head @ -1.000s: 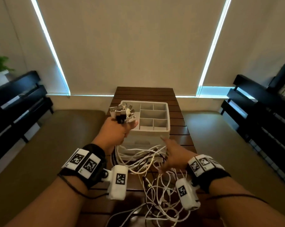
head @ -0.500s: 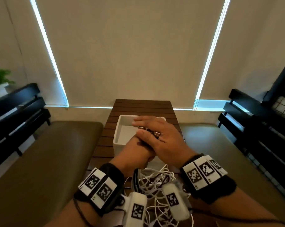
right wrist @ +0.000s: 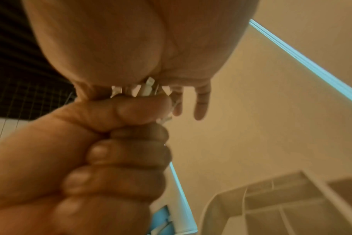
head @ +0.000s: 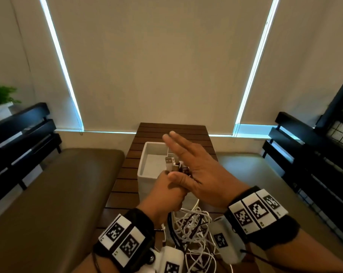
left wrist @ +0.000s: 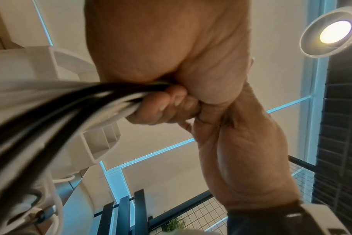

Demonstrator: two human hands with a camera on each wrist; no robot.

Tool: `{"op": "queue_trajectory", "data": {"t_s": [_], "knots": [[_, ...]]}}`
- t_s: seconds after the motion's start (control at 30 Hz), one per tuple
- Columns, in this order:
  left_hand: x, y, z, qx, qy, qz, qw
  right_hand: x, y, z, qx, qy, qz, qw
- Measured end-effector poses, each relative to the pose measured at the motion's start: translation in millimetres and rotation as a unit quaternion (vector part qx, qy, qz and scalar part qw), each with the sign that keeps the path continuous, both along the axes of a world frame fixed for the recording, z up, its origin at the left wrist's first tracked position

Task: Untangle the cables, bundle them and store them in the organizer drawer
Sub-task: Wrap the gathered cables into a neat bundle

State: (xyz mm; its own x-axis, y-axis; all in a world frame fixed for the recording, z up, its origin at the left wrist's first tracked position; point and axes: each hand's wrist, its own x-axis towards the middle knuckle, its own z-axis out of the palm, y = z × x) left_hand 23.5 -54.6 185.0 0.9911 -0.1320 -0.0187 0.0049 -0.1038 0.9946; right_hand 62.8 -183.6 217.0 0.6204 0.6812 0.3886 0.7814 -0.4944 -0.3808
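My left hand is a fist round a bundle of white and black cables, held upright in front of the white organizer drawer. The plug ends stick out of the top of the fist. My right hand lies flat over those plugs, fingers straight and pointing away, palm on the plug tips. The right wrist view shows the left hand's curled fingers under the right palm. Below both hands the rest of the cables hang in a loose tangle.
The organizer has small divided compartments on its right side and stands on a narrow dark slatted table. Brown cushioned benches flank the table, with black rails behind them. Drawn blinds fill the far wall.
My right hand left the tangle on the table and came over the left fist; its fingers have now straightened flat over the plugs. The left hand moved to the middle, still gripping the bundle.
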Motion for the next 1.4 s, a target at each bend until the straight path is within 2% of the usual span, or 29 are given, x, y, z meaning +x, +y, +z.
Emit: {"op": "queue_trajectory", "data": {"t_s": [0.07, 0.13, 0.23, 0.33, 0.43, 0.53, 0.63, 0.73, 0.8, 0.9, 0.97, 1.03, 1.1, 1.2, 1.23, 1.3, 1.4], "knots": [[2, 0, 2, -0.013, -0.014, 0.013, 1.0, -4, -2, -1, 0.144, -0.004, -0.004, 0.99], [1, 0, 6, -0.026, -0.047, 0.006, 0.999, -7, -2, -3, 0.205, -0.049, -0.016, 0.977], [-3, 0, 6, -0.048, -0.091, -0.02, 0.995, -12, 0, -2, 0.193, -0.041, -0.013, 0.98], [-5, 1, 1, -0.028, -0.111, -0.035, 0.993, -13, 0, -1, 0.169, 0.033, -0.007, 0.985], [0, 1, -3, 0.03, -0.102, -0.027, 0.994, -12, 1, -2, 0.088, -0.005, -0.023, 0.996], [-2, -2, 0, 0.089, -0.104, -0.021, 0.99, -10, -2, -3, 0.062, 0.001, -0.022, 0.998], [-5, -3, -4, 0.107, -0.116, -0.03, 0.987, -8, -4, -5, 0.028, 0.015, -0.009, 0.999], [-9, -7, -6, 0.086, -0.151, -0.028, 0.984, -9, -5, -6, -0.003, 0.031, 0.018, 0.999], [-10, -7, -7, 0.055, -0.172, -0.02, 0.983, -11, -8, -7, 0.038, 0.061, 0.027, 0.997], [-6, -3, -10, 0.044, -0.149, -0.017, 0.988, -10, -9, -7, 0.099, 0.081, 0.021, 0.992], [3, -3, -17, 0.09, -0.132, -0.015, 0.987, -7, -5, -9, 0.083, 0.078, 0.016, 0.993], [6, -7, -18, 0.145, -0.118, -0.026, 0.982, -6, 0, -11, 0.056, 0.033, 0.006, 0.998], [4, -7, -18, 0.147, -0.12, -0.034, 0.981, -7, -1, -12, 0.07, 0.027, 0.011, 0.997], [-3, -2, -16, 0.13, -0.127, -0.049, 0.982, -10, -8, -12, 0.14, 0.113, 0.023, 0.983], [-4, -1, -17, 0.128, -0.124, -0.051, 0.983, -11, -9, -12, 0.136, 0.103, 0.018, 0.985], [-3, 0, -22, 0.14, -0.126, -0.045, 0.981, -12, -6, -15, 0.068, 0.044, 0.009, 0.997], [-6, -1, -27, 0.098, -0.114, -0.012, 0.989, -13, -1, -18, -0.03, -0.024, -0.01, 0.999]]}}
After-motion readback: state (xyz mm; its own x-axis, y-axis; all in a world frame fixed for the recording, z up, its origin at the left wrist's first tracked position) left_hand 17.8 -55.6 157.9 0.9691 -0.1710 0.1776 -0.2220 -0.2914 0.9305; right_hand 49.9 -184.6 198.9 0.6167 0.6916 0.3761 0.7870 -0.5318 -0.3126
